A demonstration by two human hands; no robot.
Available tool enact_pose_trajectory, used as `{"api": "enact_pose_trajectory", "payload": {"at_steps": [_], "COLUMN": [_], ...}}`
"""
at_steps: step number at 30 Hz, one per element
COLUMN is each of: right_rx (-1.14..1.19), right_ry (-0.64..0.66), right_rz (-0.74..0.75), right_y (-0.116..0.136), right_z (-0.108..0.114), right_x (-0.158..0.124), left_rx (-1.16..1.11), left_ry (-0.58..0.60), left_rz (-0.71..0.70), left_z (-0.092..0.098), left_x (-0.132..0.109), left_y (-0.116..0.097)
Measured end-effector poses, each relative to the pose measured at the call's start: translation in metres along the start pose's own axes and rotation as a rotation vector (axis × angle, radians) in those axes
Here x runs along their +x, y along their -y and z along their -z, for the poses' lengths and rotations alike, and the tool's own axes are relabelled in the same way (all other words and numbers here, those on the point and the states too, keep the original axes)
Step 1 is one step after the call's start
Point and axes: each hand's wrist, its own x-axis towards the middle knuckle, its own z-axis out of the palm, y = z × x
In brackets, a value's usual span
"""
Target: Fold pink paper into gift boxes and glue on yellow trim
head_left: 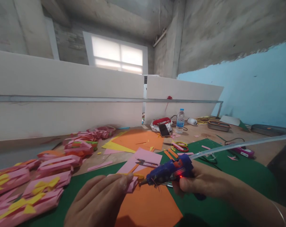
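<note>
My right hand point(189, 183) grips a dark blue hot glue gun point(170, 170) by its handle, and a red light glows on its side. A long clear glue stick point(240, 146) sticks out of the back of the gun. Between the thumb and fingers of my left hand point(102, 197) is a small folded pink paper piece point(133, 185) with a yellow strip point(140, 176) by it. The gun's nozzle points left, close to the pink piece; whether they touch I cannot tell. Beneath both hands lies an orange paper sheet point(147, 211) on a green mat point(195, 211).
Pink paper crafts with yellow bows point(44, 186) pile up at left. Thread snips point(146, 163) lie on a pink sheet point(143, 154). Behind are scissors point(181, 146), orange sheets point(138, 140), a phone point(163, 130), a water bottle point(180, 121) and a purple box point(244, 152).
</note>
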Motion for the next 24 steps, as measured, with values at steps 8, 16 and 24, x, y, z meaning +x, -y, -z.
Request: {"api": "enact_pose_trajectory", "payload": {"at_steps": [8, 16, 24], "right_rx": [-0.013, 0.010, -0.024], "right_ry": [0.095, 0.143, 0.122], "right_rz": [0.105, 0.109, 0.129], "right_y": [-0.0002, -0.0015, -0.0038], "right_z": [0.0005, -0.0003, 0.0015], "right_x": [0.0023, -0.0009, -0.0006], "left_rx": [0.224, 0.217, 0.203], "left_ry": [0.028, 0.064, 0.052], "left_rz": [-0.330, -0.345, -0.315], "left_z": [0.0016, 0.0022, 0.0021], "left_x": [0.0009, 0.0029, 0.0001], "left_y": [0.0036, 0.0013, 0.0005]}}
